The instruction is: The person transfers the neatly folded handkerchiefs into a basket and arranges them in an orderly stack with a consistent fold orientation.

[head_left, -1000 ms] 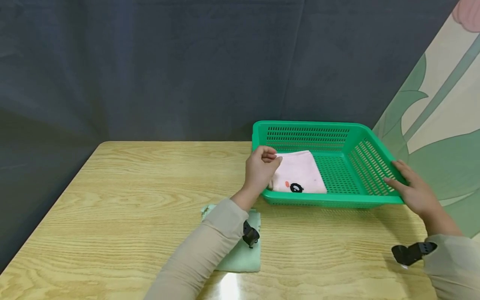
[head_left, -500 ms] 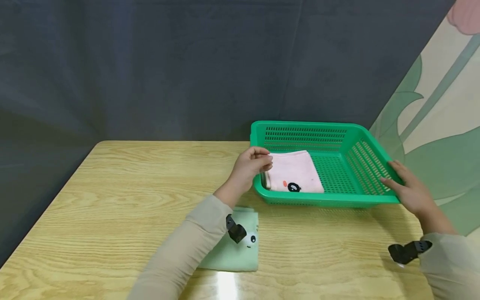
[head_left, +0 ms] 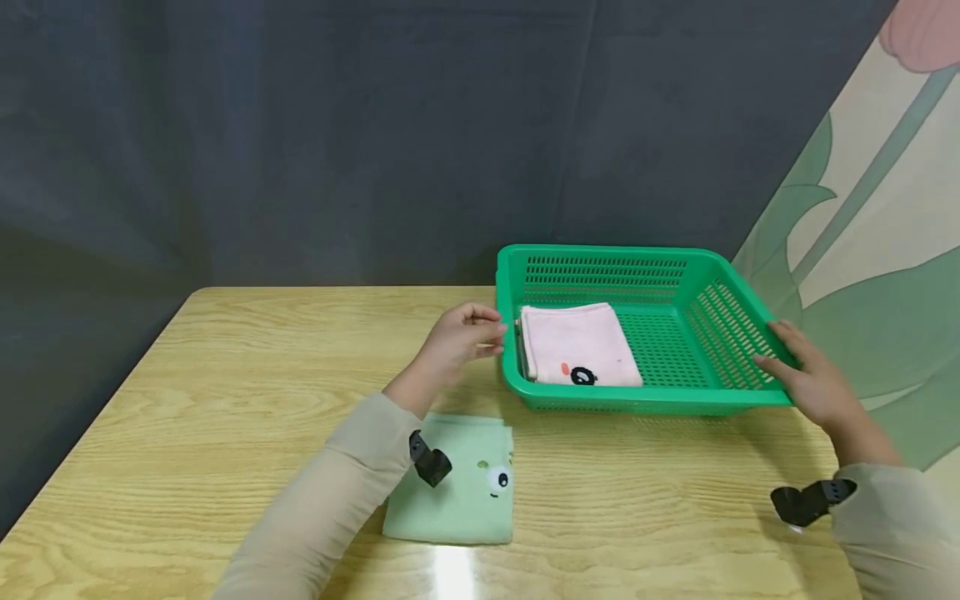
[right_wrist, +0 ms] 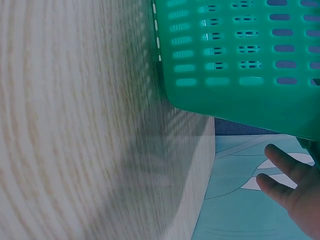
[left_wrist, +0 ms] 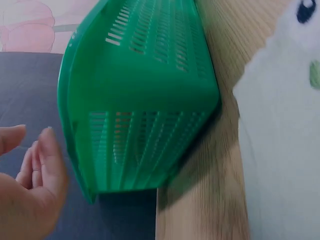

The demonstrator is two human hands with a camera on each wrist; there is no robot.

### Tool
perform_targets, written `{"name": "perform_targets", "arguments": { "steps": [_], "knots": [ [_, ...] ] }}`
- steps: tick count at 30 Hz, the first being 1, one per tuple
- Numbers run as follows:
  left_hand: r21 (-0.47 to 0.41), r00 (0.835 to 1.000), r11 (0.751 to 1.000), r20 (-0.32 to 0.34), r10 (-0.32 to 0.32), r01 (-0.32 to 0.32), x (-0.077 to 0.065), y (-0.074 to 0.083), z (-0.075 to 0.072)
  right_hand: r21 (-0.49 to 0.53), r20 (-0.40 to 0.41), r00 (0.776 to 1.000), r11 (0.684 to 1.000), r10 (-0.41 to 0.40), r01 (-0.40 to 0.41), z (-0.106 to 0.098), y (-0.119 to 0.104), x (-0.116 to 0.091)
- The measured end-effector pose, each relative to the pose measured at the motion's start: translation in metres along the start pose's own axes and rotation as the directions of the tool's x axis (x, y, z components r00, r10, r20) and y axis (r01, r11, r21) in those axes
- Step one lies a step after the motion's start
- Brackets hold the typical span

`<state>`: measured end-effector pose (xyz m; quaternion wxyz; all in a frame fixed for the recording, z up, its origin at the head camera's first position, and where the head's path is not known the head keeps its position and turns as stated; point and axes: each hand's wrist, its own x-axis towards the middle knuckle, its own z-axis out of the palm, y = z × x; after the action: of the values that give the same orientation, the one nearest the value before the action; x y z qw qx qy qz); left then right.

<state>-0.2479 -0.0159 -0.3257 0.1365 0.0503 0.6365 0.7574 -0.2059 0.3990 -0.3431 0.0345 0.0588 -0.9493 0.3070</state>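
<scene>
My left hand is just outside the left rim of a green plastic basket, its fingers loosely bent with nothing in them. The left wrist view shows that hand beside the basket wall. A folded pink towel with an embroidered eye lies inside the basket, at its left end. At the front right corner my right hand holds the basket rim, thumb over the inner side. In the right wrist view two fingers stretch out below the rim. A folded mint green towel lies under my left forearm.
The wood-grain table carries the basket and the green towel. A dark curtain hangs behind it. On the right is a wall with a painted flower. Each wrist wears a small black camera.
My left hand has moved left, away from the pink towel and out of the basket, uncovering more of both towels. The right hand stays on the rim.
</scene>
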Motion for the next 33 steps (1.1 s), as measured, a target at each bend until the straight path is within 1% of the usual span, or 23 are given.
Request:
{"name": "perform_targets", "arguments": {
  "steps": [3,6,8,14,17,21,26,28,30,31,33],
  "knots": [
    [0.096,0.999,0.994,0.005,-0.045,0.045,-0.002,0.000,-0.007,0.001,-0.001,1.000,1.000,0.003,-0.003,0.001,0.000,0.000],
    [0.189,0.995,0.977,0.015,-0.100,0.095,-0.004,0.001,-0.015,-0.004,0.001,1.000,1.000,0.002,-0.002,0.000,-0.001,0.001],
    [0.238,0.991,0.964,0.031,-0.129,0.118,-0.005,0.001,-0.020,-0.007,0.002,1.000,1.000,0.000,0.000,0.001,-0.001,0.001],
    [0.415,0.983,0.904,0.094,-0.159,0.107,-0.012,-0.001,-0.039,-0.015,0.003,1.000,1.000,0.006,-0.006,0.000,-0.001,0.001],
    [0.478,0.979,0.870,0.091,-0.183,0.118,-0.015,-0.003,-0.048,-0.010,0.003,1.000,1.000,0.006,-0.006,0.000,0.000,0.000],
    [0.561,0.973,0.817,0.081,-0.216,0.135,-0.018,-0.005,-0.058,-0.002,0.002,1.000,1.000,0.003,-0.003,0.000,0.000,0.000],
    [0.663,0.961,0.729,0.051,-0.272,0.172,-0.023,-0.007,-0.066,0.002,0.004,1.000,1.000,0.006,-0.006,0.001,0.000,-0.001],
    [0.702,0.955,0.688,0.038,-0.295,0.184,-0.024,-0.008,-0.069,0.004,0.003,1.000,1.000,0.006,-0.006,0.001,0.000,-0.001],
    [0.729,0.949,0.656,0.028,-0.313,0.195,-0.026,-0.010,-0.072,0.005,0.003,1.000,1.000,0.005,-0.005,0.001,0.000,-0.001],
    [0.748,0.947,0.635,0.027,-0.319,0.193,-0.027,-0.011,-0.073,0.004,0.002,1.000,1.000,0.004,-0.004,0.001,0.000,-0.001],
    [0.777,0.943,0.600,0.027,-0.331,0.189,-0.028,-0.013,-0.076,0.007,0.001,1.000,1.000,0.000,0.000,0.000,0.000,-0.001]
  ]
}}
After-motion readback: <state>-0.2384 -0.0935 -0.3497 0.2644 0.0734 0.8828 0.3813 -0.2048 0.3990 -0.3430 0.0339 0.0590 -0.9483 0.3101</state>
